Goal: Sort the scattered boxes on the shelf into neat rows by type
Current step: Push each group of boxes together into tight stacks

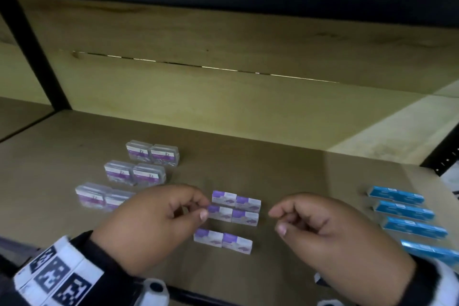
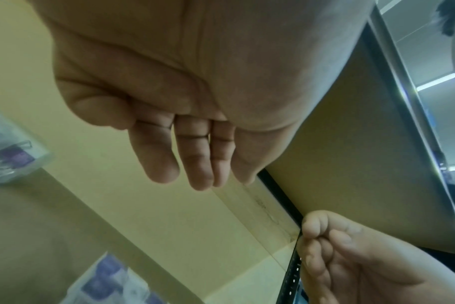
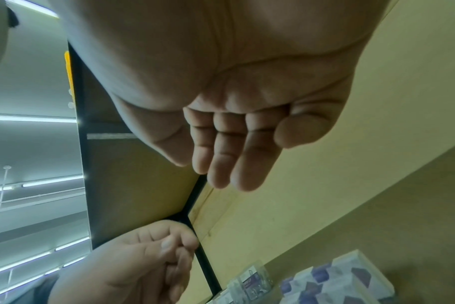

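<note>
Purple-and-white cartons (image 1: 229,216); clear cases (image 1: 134,171) with purple labels; blue boxes (image 1: 409,213); tan shelf (image 1: 285,169).

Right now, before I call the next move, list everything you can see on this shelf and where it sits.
Clear plastic boxes with purple labels: six, transparent with purple, left of centre, three rows of two.
Small purple-and-white cardboard boxes: six, centre front, three rows of two, between the hands.
Long blue cardboard boxes: four in view, blue, right side, one column; the nearest is cut off by the frame edge.
Brown wooden shelf board: one, under everything.
Black metal upright: one, rear left.
Left hand: fingers loosely curled, holding nothing, at the left end of the middle purple-and-white row.
Right hand: fingers loosely curled, empty, right of that group.
</note>
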